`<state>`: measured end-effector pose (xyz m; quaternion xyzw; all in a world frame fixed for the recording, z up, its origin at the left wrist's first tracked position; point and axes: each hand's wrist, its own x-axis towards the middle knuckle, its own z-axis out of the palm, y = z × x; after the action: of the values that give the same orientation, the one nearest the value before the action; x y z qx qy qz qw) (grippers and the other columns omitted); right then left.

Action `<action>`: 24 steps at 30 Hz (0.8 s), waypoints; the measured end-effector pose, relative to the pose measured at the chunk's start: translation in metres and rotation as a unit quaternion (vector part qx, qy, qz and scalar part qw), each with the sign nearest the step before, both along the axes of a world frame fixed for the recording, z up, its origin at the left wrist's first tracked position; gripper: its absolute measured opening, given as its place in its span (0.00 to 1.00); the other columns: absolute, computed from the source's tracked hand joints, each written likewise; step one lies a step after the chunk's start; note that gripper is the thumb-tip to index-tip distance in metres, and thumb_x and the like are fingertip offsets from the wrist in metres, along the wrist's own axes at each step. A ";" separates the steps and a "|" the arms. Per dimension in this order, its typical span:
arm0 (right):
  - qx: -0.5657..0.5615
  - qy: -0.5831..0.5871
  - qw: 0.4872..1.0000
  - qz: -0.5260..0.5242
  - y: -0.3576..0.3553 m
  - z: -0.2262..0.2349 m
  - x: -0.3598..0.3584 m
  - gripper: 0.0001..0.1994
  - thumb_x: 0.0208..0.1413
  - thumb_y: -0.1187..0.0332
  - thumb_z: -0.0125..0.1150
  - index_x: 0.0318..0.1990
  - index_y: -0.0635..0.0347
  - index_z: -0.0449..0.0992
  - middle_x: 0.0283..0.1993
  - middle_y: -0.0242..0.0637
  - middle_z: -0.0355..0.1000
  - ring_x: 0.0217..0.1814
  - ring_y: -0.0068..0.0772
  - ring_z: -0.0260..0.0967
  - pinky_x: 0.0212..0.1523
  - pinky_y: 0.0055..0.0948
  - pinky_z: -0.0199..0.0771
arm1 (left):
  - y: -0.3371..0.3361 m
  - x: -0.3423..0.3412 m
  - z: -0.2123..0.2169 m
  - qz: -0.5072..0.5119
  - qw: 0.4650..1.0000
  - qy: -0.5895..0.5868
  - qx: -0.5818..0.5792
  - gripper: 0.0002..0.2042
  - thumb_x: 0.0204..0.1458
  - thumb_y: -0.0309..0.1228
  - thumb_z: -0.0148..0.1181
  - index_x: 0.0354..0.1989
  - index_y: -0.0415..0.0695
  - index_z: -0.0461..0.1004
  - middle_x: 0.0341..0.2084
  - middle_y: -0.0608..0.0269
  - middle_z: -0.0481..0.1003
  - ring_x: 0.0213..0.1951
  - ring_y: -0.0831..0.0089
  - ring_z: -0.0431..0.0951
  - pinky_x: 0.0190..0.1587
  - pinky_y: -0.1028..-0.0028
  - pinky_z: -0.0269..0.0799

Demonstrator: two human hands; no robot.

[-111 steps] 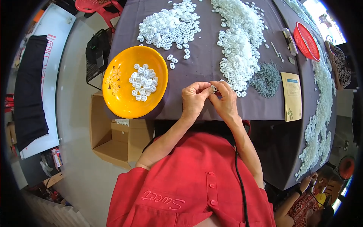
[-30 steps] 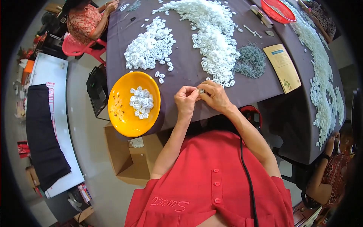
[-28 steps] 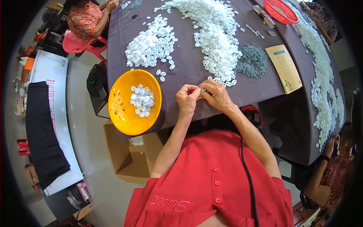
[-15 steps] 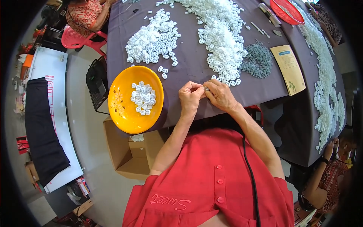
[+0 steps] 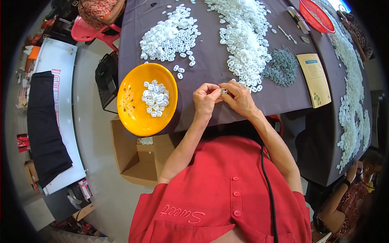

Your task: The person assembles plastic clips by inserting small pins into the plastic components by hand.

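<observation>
At the near edge of the grey-covered table, my left hand (image 5: pixel 206 101) and my right hand (image 5: pixel 240 99) meet. Their fingertips pinch a small white plastic piece (image 5: pixel 224 91) with dark holes, partly covered by the fingers. Just beyond my hands lies the end of a long heap of white oval two-holed pieces (image 5: pixel 246 52). Right of that heap is a pile of thin grey-blue bits (image 5: pixel 281 67), too small to name. To the left of my hands, a yellow bowl (image 5: pixel 133 117) with a brown flower pattern holds several white blocky pieces (image 5: pixel 155 98).
A second heap of white ovals (image 5: pixel 168 40) lies behind the bowl. On the right are a tan booklet (image 5: pixel 314 81), a red basket (image 5: pixel 316 16) and another table with white pieces. An open cardboard box (image 5: pixel 137 162) stands below the bowl. Other people sit at the far left and right.
My fingers have shifted, so the white piece now shows between them. The whole view has moved slightly; the bowl and heaps look the same.
</observation>
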<state>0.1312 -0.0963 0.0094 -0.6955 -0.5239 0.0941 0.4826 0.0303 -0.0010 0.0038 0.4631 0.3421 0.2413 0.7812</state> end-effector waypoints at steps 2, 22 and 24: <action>-0.011 0.016 1.000 0.003 -0.001 0.002 -0.001 0.13 0.42 0.75 0.58 0.39 0.62 0.72 0.26 0.37 0.65 0.23 0.33 0.64 0.24 0.28 0.65 | 0.000 -0.001 -0.001 0.006 1.000 -0.002 0.006 0.01 0.46 0.20 0.56 0.26 0.37 0.71 0.22 0.61 0.73 0.23 0.77 0.75 0.28 0.78 0.77; -0.048 0.103 0.993 0.044 0.000 0.009 0.007 0.12 0.39 0.76 0.61 0.36 0.63 0.75 0.24 0.35 0.68 0.22 0.25 0.64 0.24 0.23 0.63 | 0.009 -0.004 0.006 -0.048 0.998 -0.019 -0.025 0.01 0.46 0.18 0.56 0.26 0.34 0.72 0.21 0.62 0.73 0.23 0.78 0.74 0.27 0.78 0.77; -0.057 0.094 0.993 0.035 0.000 0.008 0.006 0.12 0.39 0.76 0.61 0.36 0.63 0.75 0.24 0.35 0.68 0.22 0.25 0.64 0.24 0.23 0.64 | 0.007 -0.004 0.007 -0.040 0.999 -0.017 -0.017 0.01 0.46 0.18 0.56 0.26 0.34 0.72 0.21 0.62 0.73 0.23 0.78 0.74 0.27 0.79 0.77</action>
<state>0.1376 -0.0962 0.0177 -0.6913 -0.4940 0.2053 0.4857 0.0261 0.0060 0.0113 0.4592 0.3138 0.2117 0.8037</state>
